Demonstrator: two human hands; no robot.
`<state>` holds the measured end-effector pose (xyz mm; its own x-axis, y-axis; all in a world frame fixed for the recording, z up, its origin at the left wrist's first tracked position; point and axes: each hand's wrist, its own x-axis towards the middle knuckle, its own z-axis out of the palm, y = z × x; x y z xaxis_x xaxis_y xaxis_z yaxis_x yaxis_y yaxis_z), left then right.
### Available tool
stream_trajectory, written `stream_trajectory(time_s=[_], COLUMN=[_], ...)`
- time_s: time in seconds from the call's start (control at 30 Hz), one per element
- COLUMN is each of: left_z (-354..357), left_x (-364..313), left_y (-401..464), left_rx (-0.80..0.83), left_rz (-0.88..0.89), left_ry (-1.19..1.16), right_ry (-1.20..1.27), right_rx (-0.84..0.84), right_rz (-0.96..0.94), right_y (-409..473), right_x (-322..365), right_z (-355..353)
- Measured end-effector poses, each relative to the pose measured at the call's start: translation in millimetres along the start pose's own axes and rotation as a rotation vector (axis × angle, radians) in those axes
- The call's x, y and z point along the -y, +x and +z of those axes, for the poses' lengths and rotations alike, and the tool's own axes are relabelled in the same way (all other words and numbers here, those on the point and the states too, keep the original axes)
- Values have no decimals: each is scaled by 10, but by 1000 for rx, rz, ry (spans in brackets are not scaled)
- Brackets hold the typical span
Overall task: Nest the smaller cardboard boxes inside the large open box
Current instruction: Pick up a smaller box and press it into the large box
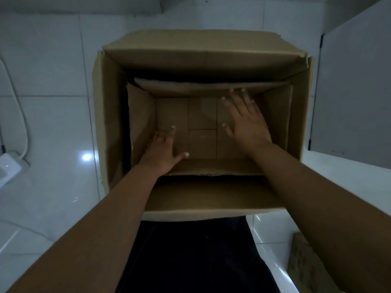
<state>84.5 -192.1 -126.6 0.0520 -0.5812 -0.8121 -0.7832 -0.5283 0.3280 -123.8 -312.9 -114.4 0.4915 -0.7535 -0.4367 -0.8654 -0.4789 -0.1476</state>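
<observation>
A large open cardboard box (pixel 105 115) stands on the white tiled floor straight below me. Inside it sits a smaller open cardboard box (pixel 140 123), its flaps up against the big box's walls and its bare bottom showing. Both my hands reach down into the smaller box. My left hand (pixel 164 150) is spread flat near the box's lower left corner, fingers apart. My right hand (pixel 245 119) hovers higher at the right, fingers apart, fingertips close to the far flap. Neither hand holds anything.
White floor tiles (pixel 53 102) surround the box. A white power strip with a cable (pixel 9 166) lies at the left edge. A grey cabinet door (pixel 355 92) is at the right. Another piece of cardboard (pixel 302 265) lies at the lower right beside my dark trousers (pixel 194 256).
</observation>
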Motion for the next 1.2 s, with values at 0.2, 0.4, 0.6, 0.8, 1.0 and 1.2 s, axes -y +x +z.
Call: stream_trajectory(time_s=[0.2, 0.4, 0.6, 0.8, 1.0, 1.2], left_z=[298, 142, 365, 555, 660, 802], left_x=[81, 128, 149, 285, 285, 485], left_y=[671, 899, 478, 298, 793, 1163], left_rx=[36, -22, -261, -395, -403, -321], left_rz=[-17, -45, 124, 154, 121, 160], left_ry=[325, 318, 429, 405, 456, 607], right_ry=[-218, -250, -259, -278, -303, -356], right_rx=[-176, -256, -239, -258, -363, -476], right_rz=[-80, -116, -39, -41, -27, -31], right_y=[362, 493, 416, 457, 554, 653], right_x=[-332, -466, -349, -388, -392, -577], right_z=[447, 596, 554, 534, 695, 891])
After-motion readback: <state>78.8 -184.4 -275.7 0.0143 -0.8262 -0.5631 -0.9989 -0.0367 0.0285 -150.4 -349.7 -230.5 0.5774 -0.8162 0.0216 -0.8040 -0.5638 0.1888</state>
